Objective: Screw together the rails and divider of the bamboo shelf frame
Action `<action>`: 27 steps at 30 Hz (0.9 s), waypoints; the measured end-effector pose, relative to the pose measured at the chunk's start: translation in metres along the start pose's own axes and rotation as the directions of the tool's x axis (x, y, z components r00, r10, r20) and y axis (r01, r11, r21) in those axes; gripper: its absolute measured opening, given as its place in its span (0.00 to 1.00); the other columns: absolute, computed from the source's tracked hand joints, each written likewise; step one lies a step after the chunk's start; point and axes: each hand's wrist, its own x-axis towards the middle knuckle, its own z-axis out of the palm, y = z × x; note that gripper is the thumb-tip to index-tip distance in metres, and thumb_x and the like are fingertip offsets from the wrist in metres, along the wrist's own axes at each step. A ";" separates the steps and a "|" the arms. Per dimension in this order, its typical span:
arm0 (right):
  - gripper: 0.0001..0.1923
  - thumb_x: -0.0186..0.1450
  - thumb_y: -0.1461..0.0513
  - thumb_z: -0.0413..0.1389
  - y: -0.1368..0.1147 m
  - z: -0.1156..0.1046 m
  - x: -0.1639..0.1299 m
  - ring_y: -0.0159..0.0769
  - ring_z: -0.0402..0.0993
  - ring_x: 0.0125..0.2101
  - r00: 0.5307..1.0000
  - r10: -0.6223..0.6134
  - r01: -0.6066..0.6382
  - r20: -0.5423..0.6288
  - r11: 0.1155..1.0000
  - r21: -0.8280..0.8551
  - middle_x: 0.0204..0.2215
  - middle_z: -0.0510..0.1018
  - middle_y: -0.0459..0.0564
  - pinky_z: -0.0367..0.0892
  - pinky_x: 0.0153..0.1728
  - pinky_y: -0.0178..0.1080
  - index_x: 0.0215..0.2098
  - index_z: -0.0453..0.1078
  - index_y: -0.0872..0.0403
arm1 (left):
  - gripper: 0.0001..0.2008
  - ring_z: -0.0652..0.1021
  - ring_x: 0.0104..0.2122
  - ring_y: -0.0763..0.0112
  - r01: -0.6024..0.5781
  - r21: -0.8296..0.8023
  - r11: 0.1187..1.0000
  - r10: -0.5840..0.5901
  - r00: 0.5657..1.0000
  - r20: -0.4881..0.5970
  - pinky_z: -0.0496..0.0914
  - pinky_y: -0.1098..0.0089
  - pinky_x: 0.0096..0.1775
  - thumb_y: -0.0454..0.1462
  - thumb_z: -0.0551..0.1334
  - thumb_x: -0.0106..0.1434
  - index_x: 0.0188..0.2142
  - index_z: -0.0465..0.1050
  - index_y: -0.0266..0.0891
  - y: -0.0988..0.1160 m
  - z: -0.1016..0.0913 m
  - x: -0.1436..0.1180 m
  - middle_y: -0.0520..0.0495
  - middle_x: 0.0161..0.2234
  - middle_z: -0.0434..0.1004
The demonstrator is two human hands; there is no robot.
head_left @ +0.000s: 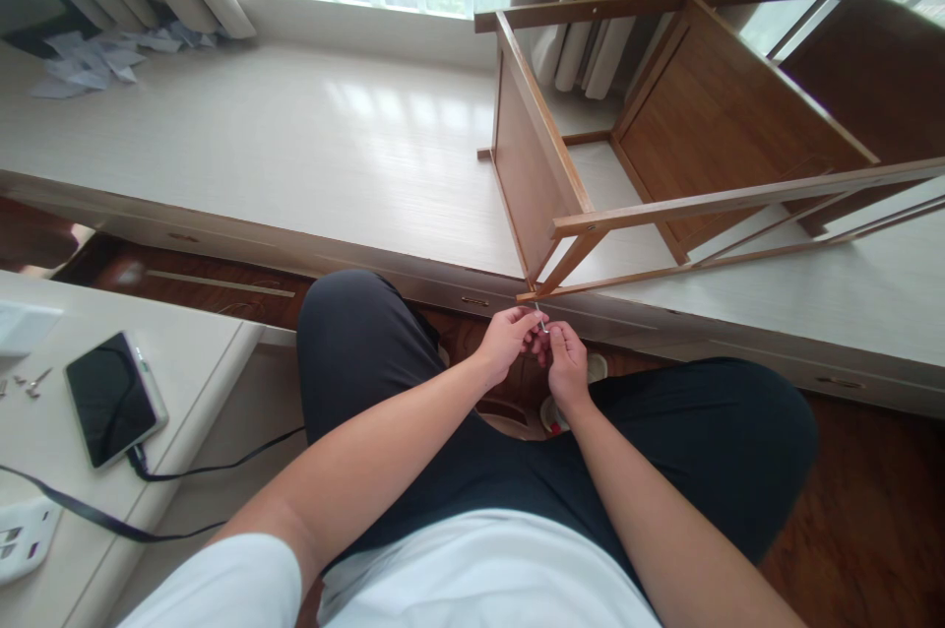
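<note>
Both hands, left [506, 341] and right [567, 360], pinched a small metal screw [541, 321] together, just below the wooden frame [583, 219].

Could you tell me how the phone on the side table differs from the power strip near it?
The phone is black and lies fully in view; the power strip is white and cut off by the picture's edge. The phone has a cable plugged into its end; the strip shows empty sockets. Both lie flat on the white table.
</note>
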 end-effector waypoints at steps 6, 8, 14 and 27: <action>0.20 0.74 0.45 0.50 0.000 0.000 -0.001 0.33 0.64 0.20 1.000 -0.003 0.003 -0.017 1.000 0.015 0.23 0.72 0.43 0.60 0.21 0.35 0.35 0.67 0.50 | 0.18 0.66 0.23 0.79 -0.010 -0.006 1.000 0.010 0.999 -0.047 0.55 0.75 0.24 0.45 0.73 0.52 0.35 0.77 0.34 0.002 0.000 -0.001 0.51 0.26 0.69; 0.21 0.74 0.44 0.49 -0.001 0.000 -0.002 0.33 0.64 0.20 1.000 -0.010 0.010 -0.021 1.000 0.014 0.23 0.72 0.43 0.60 0.21 0.36 0.34 0.67 0.50 | 0.18 0.66 0.23 0.78 -0.011 -0.010 1.000 0.010 0.999 -0.047 0.55 0.75 0.24 0.46 0.73 0.51 0.34 0.76 0.34 0.003 0.001 -0.002 0.51 0.26 0.69; 0.21 0.76 0.45 0.46 -0.001 -0.002 -0.002 0.32 0.63 0.20 0.998 -0.047 0.047 -0.042 0.999 -0.006 0.23 0.71 0.43 0.60 0.22 0.35 0.35 0.65 0.50 | 0.18 0.65 0.23 0.78 -0.011 -0.014 1.000 0.011 0.999 -0.032 0.54 0.75 0.24 0.46 0.73 0.51 0.34 0.79 0.33 0.003 0.002 -0.003 0.50 0.26 0.68; 0.12 0.66 0.58 0.62 0.003 -0.003 -0.007 0.34 0.71 0.29 0.982 -0.187 0.183 -0.009 0.971 -0.156 0.30 0.73 0.43 0.68 0.31 0.37 0.42 0.63 0.50 | 0.16 0.65 0.24 0.78 -0.006 -0.036 0.999 0.005 1.000 -0.030 0.54 0.75 0.25 0.43 0.69 0.54 0.37 0.81 0.33 0.001 0.001 -0.001 0.51 0.25 0.67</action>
